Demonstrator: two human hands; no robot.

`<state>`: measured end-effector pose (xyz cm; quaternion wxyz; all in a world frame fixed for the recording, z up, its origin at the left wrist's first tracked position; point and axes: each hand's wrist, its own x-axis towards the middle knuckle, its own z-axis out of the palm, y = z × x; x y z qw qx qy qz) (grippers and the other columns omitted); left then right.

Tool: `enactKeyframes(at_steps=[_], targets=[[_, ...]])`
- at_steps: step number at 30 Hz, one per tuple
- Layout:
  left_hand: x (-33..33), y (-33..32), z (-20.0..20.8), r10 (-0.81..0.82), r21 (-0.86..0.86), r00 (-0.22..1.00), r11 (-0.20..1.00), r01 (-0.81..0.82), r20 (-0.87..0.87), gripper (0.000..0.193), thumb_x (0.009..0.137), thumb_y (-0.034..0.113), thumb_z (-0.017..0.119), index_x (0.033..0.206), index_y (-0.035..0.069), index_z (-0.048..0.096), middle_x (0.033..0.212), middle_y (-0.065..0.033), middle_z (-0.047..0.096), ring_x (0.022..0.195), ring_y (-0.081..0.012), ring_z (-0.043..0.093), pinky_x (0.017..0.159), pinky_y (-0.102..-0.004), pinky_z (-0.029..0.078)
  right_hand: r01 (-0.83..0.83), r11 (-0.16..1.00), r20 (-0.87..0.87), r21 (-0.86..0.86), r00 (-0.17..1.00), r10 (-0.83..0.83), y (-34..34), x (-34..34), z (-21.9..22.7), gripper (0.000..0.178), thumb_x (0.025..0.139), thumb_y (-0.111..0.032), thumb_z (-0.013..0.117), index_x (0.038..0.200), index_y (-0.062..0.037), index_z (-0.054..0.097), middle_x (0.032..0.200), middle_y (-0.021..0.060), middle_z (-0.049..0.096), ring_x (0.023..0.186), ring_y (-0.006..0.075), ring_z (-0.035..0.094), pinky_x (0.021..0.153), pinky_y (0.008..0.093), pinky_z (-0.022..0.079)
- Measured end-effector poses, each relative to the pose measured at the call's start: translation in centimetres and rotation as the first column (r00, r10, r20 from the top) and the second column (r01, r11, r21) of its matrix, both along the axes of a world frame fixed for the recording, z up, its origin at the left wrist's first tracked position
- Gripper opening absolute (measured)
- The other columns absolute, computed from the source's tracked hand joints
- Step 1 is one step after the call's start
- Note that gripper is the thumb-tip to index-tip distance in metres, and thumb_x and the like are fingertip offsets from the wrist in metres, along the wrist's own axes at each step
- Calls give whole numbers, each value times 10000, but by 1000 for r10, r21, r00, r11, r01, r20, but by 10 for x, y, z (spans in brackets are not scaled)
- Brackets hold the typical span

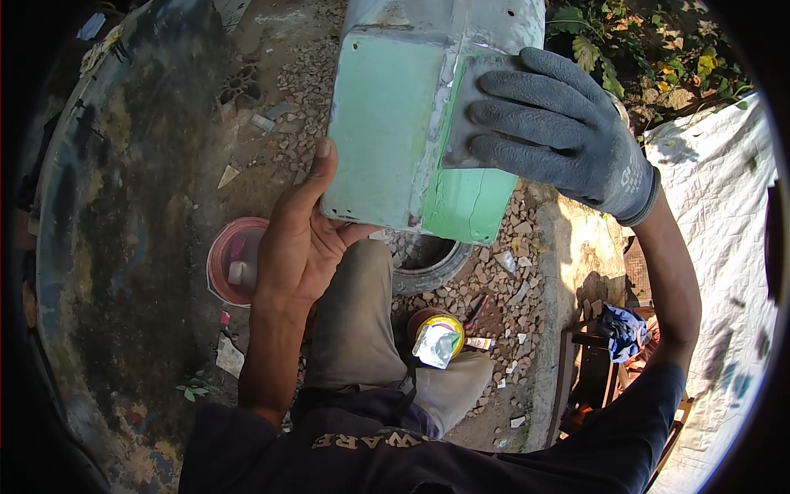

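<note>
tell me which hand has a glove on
The right hand, spread over the right side of the green piece: it wears a grey glove, while the left hand, at the lower left corner, is bare.

From the wearer's head, a fisheye camera looks steeply down, close above the bare left hand (300,239) and gloved right hand (559,123), with gravel (300,82) farther below them.

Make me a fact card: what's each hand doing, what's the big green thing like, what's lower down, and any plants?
Left hand: bare, holding the green piece at its lower left corner
Right hand: gloved, pressed over a flat grey thing
Green piece: box-like, greyish on top
Lower down: pinkish bucket, yellow-rimmed tin
Plants: leafy, upper right
</note>
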<state>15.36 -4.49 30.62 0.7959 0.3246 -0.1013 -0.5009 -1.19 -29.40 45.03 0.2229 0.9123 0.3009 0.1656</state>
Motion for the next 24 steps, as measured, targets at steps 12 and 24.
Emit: enactKeyframes(at_steps=[12, 24], targets=[[2, 0, 0, -38, -3, 999, 999, 38, 29, 553, 1135, 371, 489, 1537, -5, 434, 1443, -197, 629, 1281, -309, 671, 1084, -498, 593, 147, 988, -3, 48, 989, -147, -7, -56, -6, 404, 803, -144, 729, 1205, -175, 755, 1329, 35, 717, 1325, 301, 628, 1157, 539, 479], [1, 2, -2, -3, 21, 1000, 1000, 3, -6, 523, 1097, 364, 578, 1495, 31, 515, 1405, -121, 657, 1211, -237, 711, 917, -403, 676, 168, 986, 40, 20, 985, -169, 18, -57, 13, 431, 753, -149, 818, 1177, -208, 766, 1320, 43, 726, 1306, 314, 649, 1158, 543, 479]])
